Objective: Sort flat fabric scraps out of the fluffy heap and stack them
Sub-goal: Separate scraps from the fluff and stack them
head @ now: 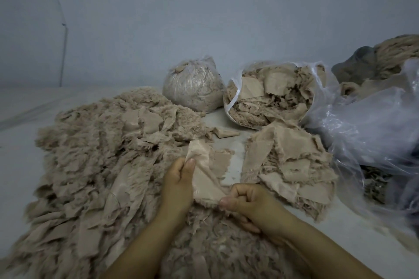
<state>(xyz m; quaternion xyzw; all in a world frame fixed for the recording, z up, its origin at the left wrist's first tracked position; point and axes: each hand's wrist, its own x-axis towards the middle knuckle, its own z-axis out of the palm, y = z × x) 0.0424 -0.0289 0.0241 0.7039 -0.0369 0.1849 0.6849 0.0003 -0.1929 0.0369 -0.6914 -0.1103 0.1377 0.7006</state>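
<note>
**Both hands pinching one flat scrap above the fluffy heap**

The left hand (179, 179) is gripping the upper end of a flat beige scrap (205, 176), thumb pressing it against curled fingers. The right hand (246, 199) is pinching the scrap's lower corner, fingers closed into a fist around it. The scrap is hanging stretched between the two hands, over the near middle of the floor (229, 120).

The fluffy heap (95, 165) is spreading across the left and near part of the pale floor. The stack of flat scraps (290, 165) is lying to the right, just beside the hands.

Toward the far wall (204, 18), a tied bag (192, 88) and an open bag (272, 95) of scraps are sitting side by side. Loose clear plastic (374, 124) is bunching at the right edge. A thin pipe (64, 52) is running down the wall at the left.
</note>
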